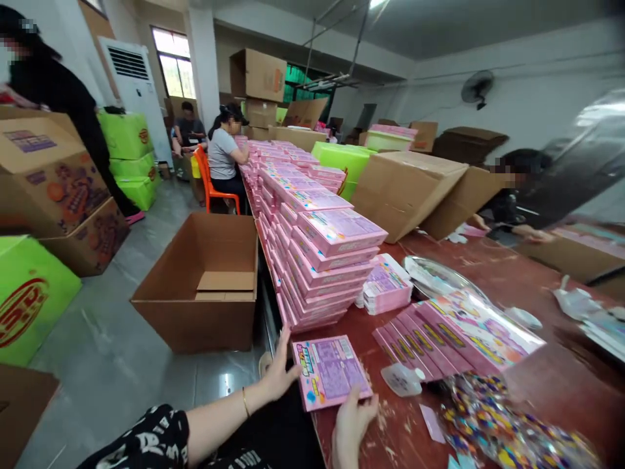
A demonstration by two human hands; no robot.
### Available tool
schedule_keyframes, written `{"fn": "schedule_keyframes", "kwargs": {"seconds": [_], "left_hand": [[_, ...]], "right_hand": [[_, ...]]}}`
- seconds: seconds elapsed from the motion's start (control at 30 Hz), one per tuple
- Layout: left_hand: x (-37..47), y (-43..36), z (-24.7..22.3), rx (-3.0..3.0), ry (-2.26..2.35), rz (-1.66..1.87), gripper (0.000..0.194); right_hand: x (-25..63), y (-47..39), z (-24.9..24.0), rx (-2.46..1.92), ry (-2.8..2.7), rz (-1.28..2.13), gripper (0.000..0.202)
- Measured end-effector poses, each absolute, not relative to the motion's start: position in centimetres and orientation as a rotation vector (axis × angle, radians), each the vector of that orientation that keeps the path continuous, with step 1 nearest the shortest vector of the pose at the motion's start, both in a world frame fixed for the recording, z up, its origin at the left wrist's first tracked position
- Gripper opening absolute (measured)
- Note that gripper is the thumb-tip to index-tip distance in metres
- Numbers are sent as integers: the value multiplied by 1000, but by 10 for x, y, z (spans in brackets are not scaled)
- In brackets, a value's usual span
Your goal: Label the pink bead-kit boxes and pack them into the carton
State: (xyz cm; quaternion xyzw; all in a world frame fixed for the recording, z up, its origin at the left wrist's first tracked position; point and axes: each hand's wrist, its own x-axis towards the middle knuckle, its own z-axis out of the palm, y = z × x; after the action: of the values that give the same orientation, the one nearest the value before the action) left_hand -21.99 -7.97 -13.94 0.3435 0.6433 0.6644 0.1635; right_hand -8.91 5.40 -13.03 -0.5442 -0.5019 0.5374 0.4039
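A flat pink box (332, 371), its purple printed side up, lies at the near edge of the red-brown table (385, 436). My left hand (278, 374) is at the box's left edge, fingers stretched out and thumb close against its side. At the near right corner, my right hand (352, 420) grips the box, a fingertip over its top edge. Just beyond stands a tall stack of matching pink boxes (336, 260). Right of the box are a small clear plastic bottle (403, 379) and a leaning row of pink boxes (469, 332).
Small colourful wrapped pieces (508, 423) are heaped at the right. Behind are a card pile (388, 283) and a metal tray (439, 273). An open brown carton (195, 326) stands on the floor at the left. Co-workers sit beyond the stacks and across the table; another stands far left.
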Motion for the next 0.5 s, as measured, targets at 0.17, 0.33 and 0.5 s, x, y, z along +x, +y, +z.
{"fn": "schedule_keyframes", "kwargs": {"seconds": [0.17, 0.33, 0.5], "left_hand": [[-203, -74, -147, 1080, 1928, 1653, 139], [-200, -73, -146, 1098, 1925, 1743, 139], [-207, -76, -152, 1031, 1931, 1721, 152]], "right_hand": [[-95, 34, -133, -1232, -1451, 1481, 90], [-127, 38, -143, -1297, -1398, 1237, 93], [-136, 39, -158, -1219, -1373, 1235, 94]]}}
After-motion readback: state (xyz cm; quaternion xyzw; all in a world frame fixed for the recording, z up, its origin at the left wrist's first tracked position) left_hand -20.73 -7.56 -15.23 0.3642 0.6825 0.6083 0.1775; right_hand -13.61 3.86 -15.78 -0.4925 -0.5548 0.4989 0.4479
